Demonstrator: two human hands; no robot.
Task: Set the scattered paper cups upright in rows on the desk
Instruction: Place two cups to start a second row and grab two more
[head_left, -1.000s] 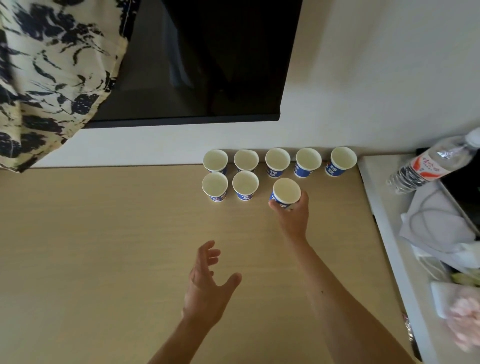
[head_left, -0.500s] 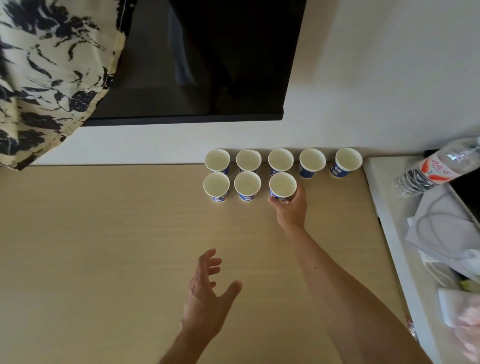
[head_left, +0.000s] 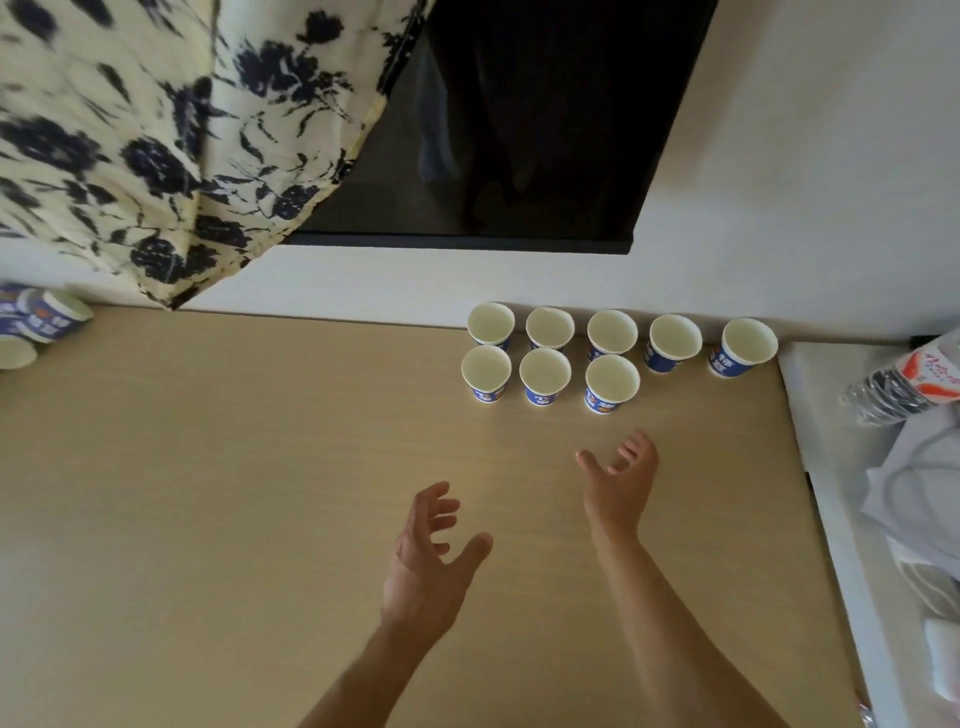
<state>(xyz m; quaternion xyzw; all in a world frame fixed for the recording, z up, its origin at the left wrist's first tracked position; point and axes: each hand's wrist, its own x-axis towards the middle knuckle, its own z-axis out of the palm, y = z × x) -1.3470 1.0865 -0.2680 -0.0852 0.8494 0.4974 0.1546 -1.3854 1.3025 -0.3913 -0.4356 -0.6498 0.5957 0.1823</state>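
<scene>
Several blue-and-white paper cups stand upright in two rows at the back of the wooden desk (head_left: 260, 493). The back row (head_left: 613, 332) runs along the wall; the front row holds three cups, the rightmost cup (head_left: 611, 383) standing alone with nothing touching it. My right hand (head_left: 621, 480) hovers just in front of that cup, fingers loosely spread and empty. My left hand (head_left: 431, 556) hangs over the middle of the desk, fingers spread, holding nothing. More cups (head_left: 44, 325) lie tipped at the far left edge, partly cut off.
A floral curtain (head_left: 156, 135) hangs over the desk's back left corner beside a dark screen (head_left: 519, 119). To the right a white ledge (head_left: 810, 415) carries a plastic water bottle (head_left: 909, 382), grey cloth and cable (head_left: 919, 493).
My right hand has let go of the third front-row cup and drawn back toward me. The view has swung left, bringing the tipped cups at the left edge into sight.
</scene>
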